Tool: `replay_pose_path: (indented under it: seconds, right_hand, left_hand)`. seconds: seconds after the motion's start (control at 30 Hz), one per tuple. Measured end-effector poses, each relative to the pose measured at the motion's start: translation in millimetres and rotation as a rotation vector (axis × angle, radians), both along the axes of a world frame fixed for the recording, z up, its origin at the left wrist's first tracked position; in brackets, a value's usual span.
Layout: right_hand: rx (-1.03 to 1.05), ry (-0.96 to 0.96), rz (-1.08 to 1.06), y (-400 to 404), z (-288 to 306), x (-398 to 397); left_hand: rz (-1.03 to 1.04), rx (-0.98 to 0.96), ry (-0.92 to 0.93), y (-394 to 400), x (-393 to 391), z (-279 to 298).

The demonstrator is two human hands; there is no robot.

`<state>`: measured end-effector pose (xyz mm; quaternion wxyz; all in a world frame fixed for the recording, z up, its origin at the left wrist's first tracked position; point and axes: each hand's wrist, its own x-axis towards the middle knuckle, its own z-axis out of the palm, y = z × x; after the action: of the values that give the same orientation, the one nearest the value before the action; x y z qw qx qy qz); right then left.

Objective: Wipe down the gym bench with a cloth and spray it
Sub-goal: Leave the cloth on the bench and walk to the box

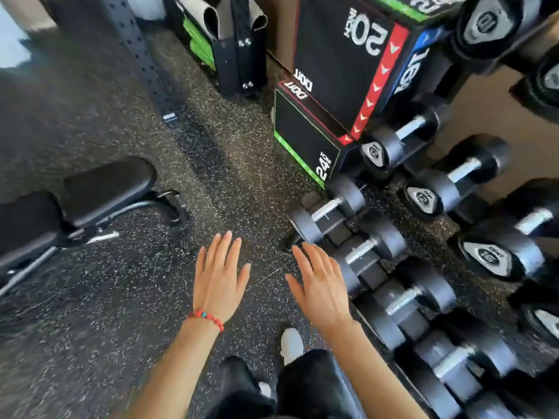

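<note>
While the black padded gym bench (75, 204) sits at the left of the view on the speckled rubber floor (99, 328), its two cushions end to end on a dark metal frame with a curved foot (169, 207) at the near end, both hands are held out empty above the floor, well apart from it; the left hand (219, 279) is flat, palm down, fingers straight and slightly spread, with a red beaded bracelet (207, 319) around its wrist; the right hand (320, 285) is likewise flat and palm down, fingers extended and close together, just beside the left and not touching it; neither hand holds anything; below them show the person's dark trousers (305, 385) and one white shoe (292, 344) on the floor; to the right of the right hand a row of grey dumbbells (372, 252) lies on the lowest tier of a rack, with more dumbbells (426, 198) on the tiers above, their end caps bearing pale badges too blurred to read; beyond the hands stand two black plyo boxes, the smaller one (305, 137) edged in green and marked 24, the larger one (348, 55) behind it marked 20 inch, with a red strip down its corner; farther left, a perforated black rack upright (142, 58) rises from the floor.
</note>
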<state>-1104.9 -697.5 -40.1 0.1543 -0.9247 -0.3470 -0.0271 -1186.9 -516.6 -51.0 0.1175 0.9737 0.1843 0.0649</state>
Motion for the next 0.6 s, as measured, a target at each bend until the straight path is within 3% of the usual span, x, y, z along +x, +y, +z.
replay_pose_path:
  seconds: [0.33,0.6]
  right_hand:
    - [0.005,-0.011,0.211,83,-3,104]
    - [-0.012,0.041,0.206,195,-26,181]
  left_hand:
    - [0.249,0.004,0.008,57,52,3]
    - [0.252,-0.014,-0.009,169,128,-18]
